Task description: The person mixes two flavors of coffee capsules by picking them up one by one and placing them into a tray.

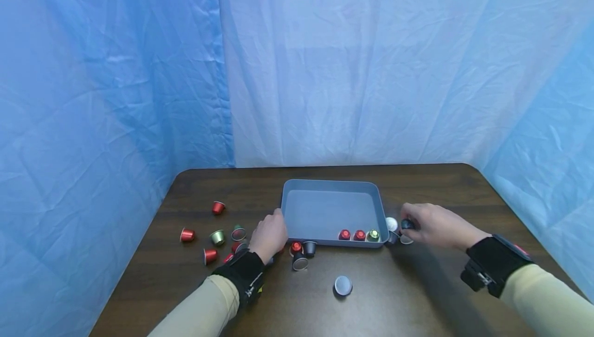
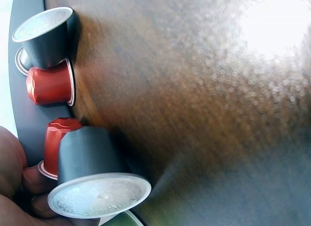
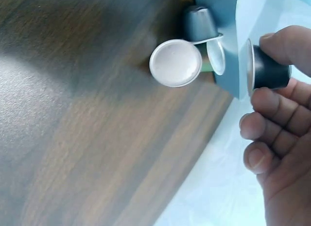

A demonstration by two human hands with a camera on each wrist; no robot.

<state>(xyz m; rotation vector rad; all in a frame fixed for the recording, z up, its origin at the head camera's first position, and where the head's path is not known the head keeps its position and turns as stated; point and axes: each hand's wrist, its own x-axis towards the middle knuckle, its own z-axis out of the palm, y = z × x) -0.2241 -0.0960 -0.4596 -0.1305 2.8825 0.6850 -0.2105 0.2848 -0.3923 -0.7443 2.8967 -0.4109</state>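
Thumb and fingers of my right hand (image 1: pixel 431 223) pinch a dark coffee capsule (image 3: pixel 269 68), its pale lid facing sideways, just right of the blue-grey tray (image 1: pixel 331 182). Below it are a dark capsule (image 3: pixel 199 23) against the tray wall and a capsule with a white lid (image 3: pixel 176 63). My left hand (image 1: pixel 270 236) grips the tray at its left front corner, with its fingertips partly hidden. Close to those fingers, a red capsule (image 2: pixel 58 138) stands behind a dark capsule (image 2: pixel 90 153). Two red capsules (image 1: pixel 344 234) and a green capsule (image 1: pixel 373 235) line the tray's front right.
Several red capsules (image 1: pixel 187 234) and green capsules (image 1: pixel 217 237) lie scattered on the brown table (image 1: pixel 153 275) left of the tray. More dark capsules (image 1: pixel 299 261) sit before its front wall. One pale-lidded capsule (image 1: pixel 343 285) stands nearer me. Blue curtains (image 1: pixel 371 69) surround the table.
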